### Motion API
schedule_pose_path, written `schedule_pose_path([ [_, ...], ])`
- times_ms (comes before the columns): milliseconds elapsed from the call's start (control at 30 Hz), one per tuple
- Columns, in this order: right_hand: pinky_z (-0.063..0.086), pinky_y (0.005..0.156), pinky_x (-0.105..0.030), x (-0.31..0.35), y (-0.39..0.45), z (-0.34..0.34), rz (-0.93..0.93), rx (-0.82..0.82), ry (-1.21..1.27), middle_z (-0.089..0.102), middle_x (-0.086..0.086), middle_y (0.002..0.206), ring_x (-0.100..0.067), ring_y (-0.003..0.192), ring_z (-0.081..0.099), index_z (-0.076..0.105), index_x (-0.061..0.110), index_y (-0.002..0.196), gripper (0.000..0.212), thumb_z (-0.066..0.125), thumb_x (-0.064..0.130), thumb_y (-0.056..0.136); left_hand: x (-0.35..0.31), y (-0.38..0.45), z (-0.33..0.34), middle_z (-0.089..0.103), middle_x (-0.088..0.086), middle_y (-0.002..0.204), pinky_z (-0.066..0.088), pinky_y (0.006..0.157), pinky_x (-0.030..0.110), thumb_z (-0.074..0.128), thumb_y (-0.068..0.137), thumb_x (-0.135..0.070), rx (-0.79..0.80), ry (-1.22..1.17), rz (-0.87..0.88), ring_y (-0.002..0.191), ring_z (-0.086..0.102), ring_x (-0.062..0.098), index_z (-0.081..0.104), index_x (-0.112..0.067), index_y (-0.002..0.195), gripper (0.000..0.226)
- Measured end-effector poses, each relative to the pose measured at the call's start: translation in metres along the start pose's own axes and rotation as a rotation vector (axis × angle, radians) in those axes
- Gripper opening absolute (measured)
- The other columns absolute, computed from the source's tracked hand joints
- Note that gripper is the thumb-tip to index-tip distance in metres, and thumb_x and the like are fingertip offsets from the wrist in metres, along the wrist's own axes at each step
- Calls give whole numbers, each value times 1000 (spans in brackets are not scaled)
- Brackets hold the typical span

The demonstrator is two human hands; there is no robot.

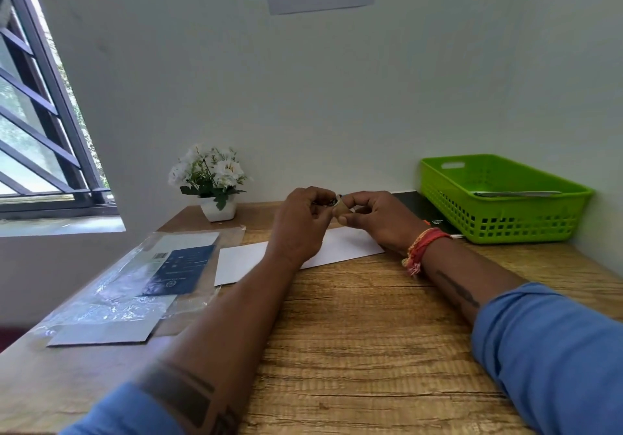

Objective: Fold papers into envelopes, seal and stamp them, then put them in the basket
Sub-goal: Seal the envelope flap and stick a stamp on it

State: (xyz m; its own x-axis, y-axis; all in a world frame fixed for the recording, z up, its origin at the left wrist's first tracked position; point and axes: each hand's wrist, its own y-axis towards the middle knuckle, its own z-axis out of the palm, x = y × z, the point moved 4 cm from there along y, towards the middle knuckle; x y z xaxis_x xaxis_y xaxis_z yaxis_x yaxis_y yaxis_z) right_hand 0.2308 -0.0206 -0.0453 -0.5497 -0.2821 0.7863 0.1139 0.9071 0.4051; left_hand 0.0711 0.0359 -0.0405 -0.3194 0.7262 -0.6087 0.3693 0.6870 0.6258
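Note:
A white envelope (242, 261) lies flat on the wooden desk (354, 333), partly hidden under my hands. Above it, my left hand (300, 222) and my right hand (374, 218) meet, both pinching a small brownish piece (341, 210), likely a stamp or a bit of tape; I cannot tell which. A green plastic basket (499, 222) stands at the back right against the wall, with a flat envelope (515, 193) inside it.
A clear plastic pack of envelopes with a dark blue label (178, 269) lies at the left of the desk. A white pot of flowers (215, 181) stands at the back. A black book (424, 212) lies beside the basket. A window is at the left.

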Motion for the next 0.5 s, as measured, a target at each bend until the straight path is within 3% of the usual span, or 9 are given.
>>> schedule_pose_path([
  [167, 49, 105, -40, 2, 0, 0, -6, -8, 85, 76, 8, 106, -16, 106, 68, 78, 29, 96, 18, 71, 12, 91, -2, 0, -3, 70, -8, 105, 46, 70, 2, 73, 92, -23, -37, 1, 10, 89, 66, 0, 73, -24, 109, 17],
  [500, 47, 107, -48, -1, 1, -2, -12, -14, 123, 76, 4, 107, -19, 110, 66, 79, 28, 93, 20, 70, 10, 91, -5, -1, -3, 70, -10, 103, 46, 65, 4, 74, 92, -26, -51, -88, -20, 84, 67, -2, 71, -26, 102, 10],
])
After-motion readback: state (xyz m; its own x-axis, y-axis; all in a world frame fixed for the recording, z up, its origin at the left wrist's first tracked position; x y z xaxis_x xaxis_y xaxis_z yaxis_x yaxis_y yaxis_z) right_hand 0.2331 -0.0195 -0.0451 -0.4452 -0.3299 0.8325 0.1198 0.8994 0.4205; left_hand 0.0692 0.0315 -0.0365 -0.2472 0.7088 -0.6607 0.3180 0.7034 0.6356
